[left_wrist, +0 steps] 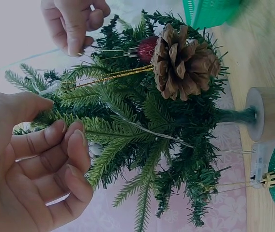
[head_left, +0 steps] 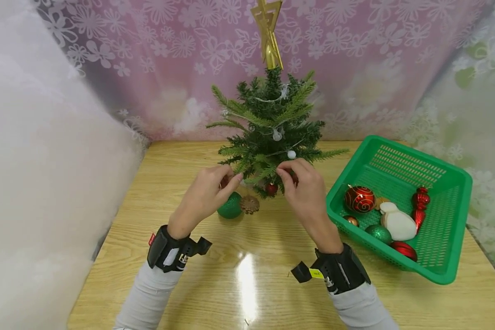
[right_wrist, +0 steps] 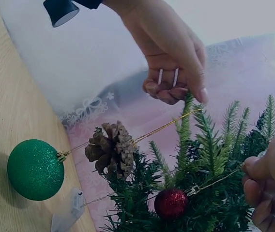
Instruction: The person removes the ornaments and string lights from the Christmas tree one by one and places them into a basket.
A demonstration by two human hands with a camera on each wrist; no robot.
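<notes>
your left hand (head_left: 205,193) pinches a branch tip (left_wrist: 46,117) of a small tree (head_left: 268,114) at upper center in the head view, while your right hand (head_left: 306,190) pinches the cord (right_wrist: 220,180) of a red bauble (head_left: 271,188), low on the tree just below center. a pine cone (head_left: 250,205) and a green ball (head_left: 228,207) show nearby; a green basket (head_left: 461,220) of ornaments (head_left: 360,199) stands at right.

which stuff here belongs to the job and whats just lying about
Apparently in use: green artificial tree, dark red glittery ball by the right hand, brown pine cone.

Apparently lying about: green plastic basket, red swirl-patterned ball and red spindle-shaped ornament inside it.
</notes>
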